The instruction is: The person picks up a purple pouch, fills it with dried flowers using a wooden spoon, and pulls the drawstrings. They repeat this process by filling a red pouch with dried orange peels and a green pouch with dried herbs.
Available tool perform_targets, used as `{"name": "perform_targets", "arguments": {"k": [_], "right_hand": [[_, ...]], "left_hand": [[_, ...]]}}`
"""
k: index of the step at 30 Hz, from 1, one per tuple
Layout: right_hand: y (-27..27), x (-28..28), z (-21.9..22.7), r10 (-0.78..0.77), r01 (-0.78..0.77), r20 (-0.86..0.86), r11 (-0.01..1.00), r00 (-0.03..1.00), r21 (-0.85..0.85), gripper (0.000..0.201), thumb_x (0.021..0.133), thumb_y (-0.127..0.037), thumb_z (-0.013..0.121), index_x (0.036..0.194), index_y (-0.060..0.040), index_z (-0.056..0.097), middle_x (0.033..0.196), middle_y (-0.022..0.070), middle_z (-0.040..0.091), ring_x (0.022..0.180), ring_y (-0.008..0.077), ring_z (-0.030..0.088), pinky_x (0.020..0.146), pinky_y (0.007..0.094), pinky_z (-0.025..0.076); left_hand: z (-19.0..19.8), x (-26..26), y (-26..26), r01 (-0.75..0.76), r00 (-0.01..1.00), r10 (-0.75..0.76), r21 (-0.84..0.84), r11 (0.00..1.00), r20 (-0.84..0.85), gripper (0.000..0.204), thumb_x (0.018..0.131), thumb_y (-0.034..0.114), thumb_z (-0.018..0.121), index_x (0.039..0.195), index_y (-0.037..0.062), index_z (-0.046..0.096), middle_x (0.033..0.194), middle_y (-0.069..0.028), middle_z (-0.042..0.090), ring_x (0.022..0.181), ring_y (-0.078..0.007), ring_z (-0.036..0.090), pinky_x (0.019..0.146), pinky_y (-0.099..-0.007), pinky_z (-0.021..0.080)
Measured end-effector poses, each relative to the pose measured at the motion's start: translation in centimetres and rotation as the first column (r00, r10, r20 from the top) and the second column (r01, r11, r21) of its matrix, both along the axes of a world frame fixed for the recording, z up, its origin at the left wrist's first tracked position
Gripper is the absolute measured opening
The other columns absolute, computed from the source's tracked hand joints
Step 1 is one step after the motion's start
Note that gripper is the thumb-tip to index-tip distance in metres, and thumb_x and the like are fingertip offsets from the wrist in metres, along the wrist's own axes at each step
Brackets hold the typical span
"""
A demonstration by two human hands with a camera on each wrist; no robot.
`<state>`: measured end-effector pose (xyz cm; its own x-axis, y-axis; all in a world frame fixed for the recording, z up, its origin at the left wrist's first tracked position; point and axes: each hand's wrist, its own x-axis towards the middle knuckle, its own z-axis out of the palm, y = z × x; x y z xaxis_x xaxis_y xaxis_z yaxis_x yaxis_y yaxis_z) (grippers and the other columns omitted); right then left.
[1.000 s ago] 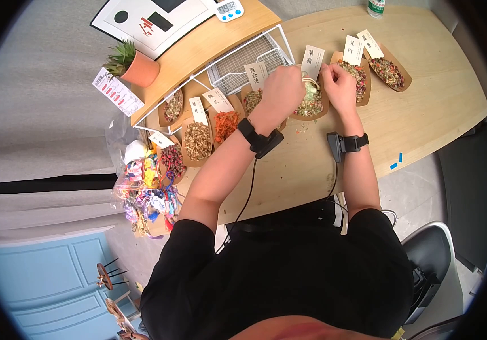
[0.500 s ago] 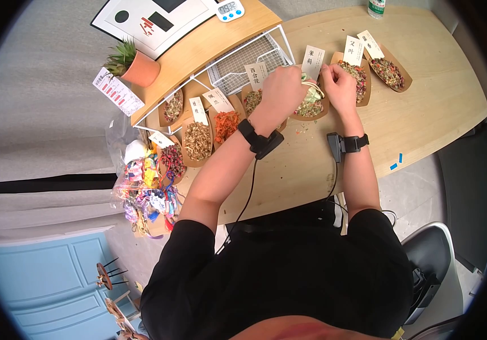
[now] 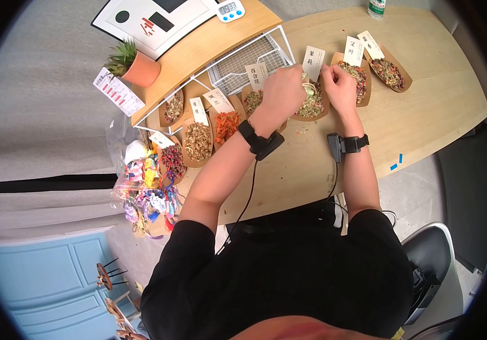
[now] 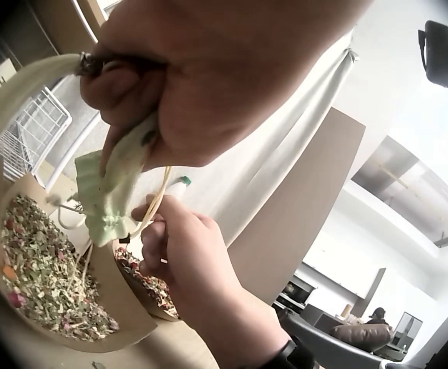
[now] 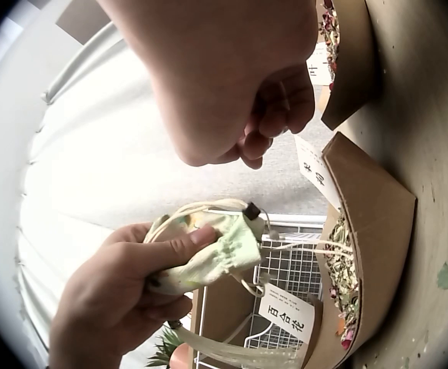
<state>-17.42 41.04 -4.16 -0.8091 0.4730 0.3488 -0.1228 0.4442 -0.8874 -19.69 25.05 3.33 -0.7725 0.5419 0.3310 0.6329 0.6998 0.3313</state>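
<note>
My left hand grips a pale green drawstring pouch with cream cords, dark beads and a pale tassel. In the head view the pouch is mostly hidden by that hand. It is held above a brown paper tray of mixed dried herbs. Beside the pouch, to its right, is my right hand, its fingers curled in. No object shows in those fingers in the right wrist view. A cream cord loop passes in front of the right fingertips in the left wrist view.
Several more labelled herb trays line up on both sides, including one of orange flakes. Behind are a white wire rack and a potted plant. A bag of colourful pouches lies at the left; a bottle stands at the back.
The pouch swung slightly right below the left hand half a second ago, and now sits back closer to it, showing less. The right hand stays in nearly the same place.
</note>
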Motion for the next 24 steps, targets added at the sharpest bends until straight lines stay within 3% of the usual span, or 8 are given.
{"name": "perform_targets", "arguments": {"k": [3, 6, 12, 15, 18, 21, 24], "right_hand": [[0.0, 0.0, 0.1, -0.002, 0.002, 0.002, 1.000, 1.000, 0.006, 0.030, 0.093, -0.026, 0.063, 0.078, -0.0002, 0.066, 0.052, 0.0065, 0.052, 0.046, 0.0136, 0.047, 0.050, 0.0317, 0.041], [0.0, 0.0, 0.0, -0.003, 0.003, 0.000, 1.000, 1.000, 0.007, 0.030, 0.093, -0.026, 0.063, 0.077, 0.0000, 0.066, 0.052, 0.0064, 0.052, 0.046, 0.0135, 0.047, 0.049, 0.0316, 0.041], [0.0, 0.0, 0.0, 0.003, -0.003, -0.016, 1.000, 1.000, -0.009, 0.030, 0.093, -0.025, 0.063, 0.077, 0.0002, 0.065, 0.052, 0.0064, 0.051, 0.046, 0.0130, 0.046, 0.049, 0.0316, 0.040], [0.0, 0.0, -0.1, 0.000, 0.000, -0.011, 1.000, 1.000, -0.002, 0.030, 0.093, -0.025, 0.063, 0.076, 0.0002, 0.065, 0.052, 0.0064, 0.051, 0.046, 0.0128, 0.046, 0.049, 0.0317, 0.040], [0.0, -0.1, -0.2, -0.003, 0.003, -0.011, 1.000, 1.000, -0.006, 0.030, 0.093, -0.025, 0.063, 0.076, 0.0002, 0.065, 0.052, 0.0063, 0.051, 0.046, 0.0127, 0.046, 0.049, 0.0317, 0.040], [0.0, -0.1, -0.1, -0.001, 0.001, -0.010, 1.000, 1.000, -0.015, 0.031, 0.093, -0.025, 0.063, 0.076, 0.0002, 0.064, 0.051, 0.0062, 0.051, 0.046, 0.0127, 0.045, 0.049, 0.0317, 0.040], [0.0, -0.1, -0.2, 0.002, -0.002, -0.018, 1.000, 1.000, -0.017, 0.031, 0.093, -0.025, 0.063, 0.075, 0.0002, 0.064, 0.051, 0.0062, 0.051, 0.046, 0.0127, 0.045, 0.049, 0.0318, 0.039]], "left_hand": [[1.3, 0.5, 0.1, -0.030, 0.991, 0.038, -0.060, 0.998, 0.130, 0.016, 0.079, 0.012, 0.067, 0.086, -0.0015, 0.070, 0.076, -0.0233, 0.067, 0.075, -0.0398, 0.067, 0.069, -0.0469, 0.055], [2.9, 1.2, 0.4, -0.067, 0.972, 0.090, -0.110, 0.992, 0.217, 0.018, 0.075, 0.005, 0.063, 0.090, -0.0012, 0.070, 0.080, -0.0237, 0.068, 0.077, -0.0395, 0.068, 0.071, -0.0464, 0.055], [1.0, 0.6, 0.2, -0.066, 0.992, 0.067, -0.015, 0.998, 0.106, 0.015, 0.078, 0.011, 0.065, 0.084, -0.0005, 0.072, 0.076, -0.0229, 0.067, 0.076, -0.0389, 0.068, 0.069, -0.0470, 0.055], [0.6, 0.1, 0.2, -0.034, 0.997, 0.040, -0.084, 0.996, 0.066, 0.012, 0.080, 0.008, 0.062, 0.080, -0.0010, 0.070, 0.071, -0.0210, 0.067, 0.068, -0.0363, 0.069, 0.061, -0.0453, 0.055], [2.0, 0.9, 0.4, -0.087, 0.988, 0.102, -0.129, 0.988, 0.114, 0.012, 0.078, 0.005, 0.061, 0.077, -0.0022, 0.070, 0.069, -0.0212, 0.067, 0.066, -0.0361, 0.069, 0.061, -0.0450, 0.055], [2.8, 1.3, 0.5, -0.088, 0.984, 0.105, -0.117, 0.989, 0.145, 0.013, 0.078, 0.007, 0.062, 0.076, -0.0031, 0.070, 0.068, -0.0212, 0.066, 0.065, -0.0360, 0.068, 0.061, -0.0445, 0.055], [0.7, 0.2, 0.2, -0.038, 0.997, 0.042, -0.063, 0.997, 0.072, 0.017, 0.081, 0.012, 0.064, 0.077, -0.0035, 0.070, 0.068, -0.0208, 0.066, 0.065, -0.0361, 0.068, 0.061, -0.0444, 0.055]]}}
